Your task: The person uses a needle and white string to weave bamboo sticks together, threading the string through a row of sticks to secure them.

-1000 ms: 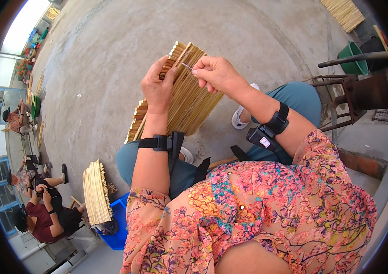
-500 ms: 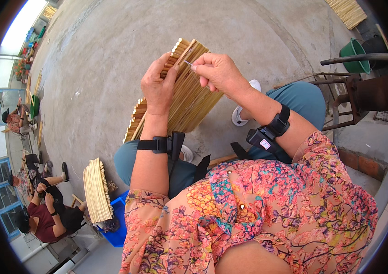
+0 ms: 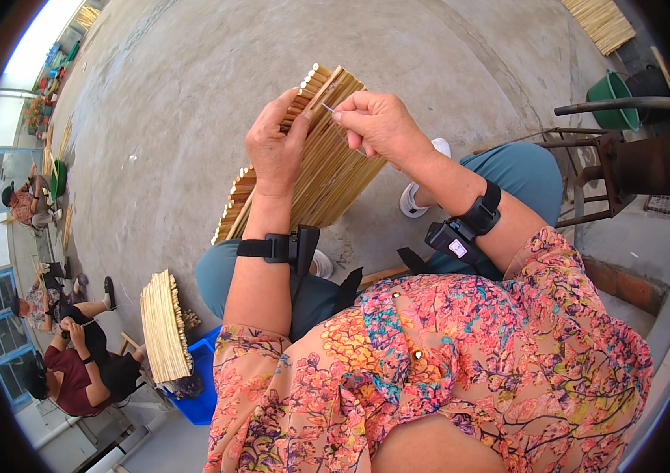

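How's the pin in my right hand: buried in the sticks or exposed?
Exposed: the pin shows beyond the right hand's fingertips, over the sticks. Too small to tell whether its tip touches.

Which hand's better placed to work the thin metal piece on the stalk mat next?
Right, probably. The right hand pinches the thin metal piece, pointed toward the stalk mat. The left hand is occupied, its grip on the mat's edge.
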### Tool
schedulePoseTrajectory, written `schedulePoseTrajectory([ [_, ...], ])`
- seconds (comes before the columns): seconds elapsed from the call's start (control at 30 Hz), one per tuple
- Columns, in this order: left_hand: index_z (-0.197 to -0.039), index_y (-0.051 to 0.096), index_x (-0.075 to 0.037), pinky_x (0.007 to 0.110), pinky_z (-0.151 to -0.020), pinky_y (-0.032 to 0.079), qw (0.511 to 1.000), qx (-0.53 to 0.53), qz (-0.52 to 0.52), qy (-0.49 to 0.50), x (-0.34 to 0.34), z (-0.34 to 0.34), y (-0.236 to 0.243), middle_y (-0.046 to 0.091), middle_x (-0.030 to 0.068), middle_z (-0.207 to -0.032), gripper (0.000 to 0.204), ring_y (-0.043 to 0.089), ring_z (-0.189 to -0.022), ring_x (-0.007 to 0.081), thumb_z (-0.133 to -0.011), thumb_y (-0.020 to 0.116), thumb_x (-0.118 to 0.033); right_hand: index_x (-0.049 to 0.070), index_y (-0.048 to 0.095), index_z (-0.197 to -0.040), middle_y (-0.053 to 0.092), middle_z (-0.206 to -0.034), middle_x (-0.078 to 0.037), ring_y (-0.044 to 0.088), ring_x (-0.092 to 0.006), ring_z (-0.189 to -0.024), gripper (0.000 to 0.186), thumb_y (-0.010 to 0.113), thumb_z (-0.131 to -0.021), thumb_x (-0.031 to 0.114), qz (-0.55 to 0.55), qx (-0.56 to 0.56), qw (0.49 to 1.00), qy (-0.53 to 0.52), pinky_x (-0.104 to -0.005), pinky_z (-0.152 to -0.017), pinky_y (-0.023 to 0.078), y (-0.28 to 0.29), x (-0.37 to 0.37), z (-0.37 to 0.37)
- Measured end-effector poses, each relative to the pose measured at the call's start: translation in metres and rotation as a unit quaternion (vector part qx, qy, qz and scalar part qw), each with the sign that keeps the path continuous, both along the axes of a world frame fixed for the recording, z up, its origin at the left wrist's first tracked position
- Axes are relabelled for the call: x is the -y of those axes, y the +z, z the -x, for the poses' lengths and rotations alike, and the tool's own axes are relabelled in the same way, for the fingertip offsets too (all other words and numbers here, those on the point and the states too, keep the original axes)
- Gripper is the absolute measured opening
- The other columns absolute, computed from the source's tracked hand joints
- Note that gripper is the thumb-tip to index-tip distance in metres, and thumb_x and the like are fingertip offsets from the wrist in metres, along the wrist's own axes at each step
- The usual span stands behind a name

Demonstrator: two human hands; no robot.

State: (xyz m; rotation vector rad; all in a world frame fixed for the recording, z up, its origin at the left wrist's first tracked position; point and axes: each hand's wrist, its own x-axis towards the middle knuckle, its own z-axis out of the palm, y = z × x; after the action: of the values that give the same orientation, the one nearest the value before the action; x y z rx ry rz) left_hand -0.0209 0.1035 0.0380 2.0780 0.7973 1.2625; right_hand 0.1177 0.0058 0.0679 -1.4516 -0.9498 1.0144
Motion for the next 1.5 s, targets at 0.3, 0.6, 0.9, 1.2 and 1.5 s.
schedulePoseTrajectory([
  [0.3,-0.105,0.063,-0.002,0.025,-0.071,0.049,1.0,-0.019,-0.001,0.001,0.002,0.001,0.002,0.067,0.0069,-0.089,0.028,0.062,-0.079,0.0118,-0.078,0.065,-0.004,0.002,0.062,-0.077,0.056,-0.054,-0.002,0.047,-0.0054,-0.043,0.013,0.059,-0.082,0.013,-0.007,-0.014,1.0,-0.001,-0.0204,-0.039,0.037,-0.002,0.0,-0.002],
  [0.6,-0.1,0.064,-0.006,0.031,-0.068,0.05,0.999,-0.017,-0.041,0.005,0.007,-0.002,0.005,0.066,0.0103,-0.087,0.027,0.064,-0.078,0.0238,-0.073,0.068,-0.006,0.001,0.063,-0.078,0.052,-0.054,0.002,0.045,-0.005,-0.049,0.015,0.059,-0.083,0.014,-0.024,0.029,0.999,-0.007,-0.0209,-0.048,0.035,-0.007,0.001,-0.004],
  [0.9,-0.104,0.061,-0.003,0.032,-0.063,0.048,0.991,-0.07,-0.098,-0.066,0.073,-0.01,0.008,0.063,0.0117,-0.084,0.032,0.061,-0.073,0.0248,-0.073,0.067,0.0,0.003,0.061,-0.094,0.052,-0.061,0.002,0.044,-0.0022,-0.049,0.013,0.058,-0.088,0.014,0.145,-0.122,0.982,0.028,-0.0153,-0.039,0.028,0.008,0.079,-0.026],
  [1.2,-0.108,0.059,0.0,0.031,-0.057,0.046,0.956,-0.049,-0.211,-0.198,0.135,0.012,0.012,0.059,0.015,-0.088,0.044,0.058,-0.07,0.024,-0.064,0.063,-0.007,0.003,0.059,-0.1,0.056,-0.065,0.0,0.047,-0.0019,-0.049,0.014,0.054,-0.092,0.014,0.156,-0.139,0.976,0.062,-0.0157,-0.042,0.034,0.006,0.176,-0.01],
  [1.5,-0.105,0.061,-0.002,0.03,-0.059,0.05,0.944,-0.056,-0.235,-0.223,0.147,0.028,0.027,0.059,0.0161,-0.089,0.04,0.061,-0.073,0.024,-0.067,0.061,-0.014,0.002,0.06,-0.106,0.057,-0.066,0.0,0.046,-0.0019,-0.053,0.017,0.054,-0.091,0.01,0.15,-0.123,0.976,0.101,-0.0172,-0.047,0.034,0.014,0.193,-0.003],
])
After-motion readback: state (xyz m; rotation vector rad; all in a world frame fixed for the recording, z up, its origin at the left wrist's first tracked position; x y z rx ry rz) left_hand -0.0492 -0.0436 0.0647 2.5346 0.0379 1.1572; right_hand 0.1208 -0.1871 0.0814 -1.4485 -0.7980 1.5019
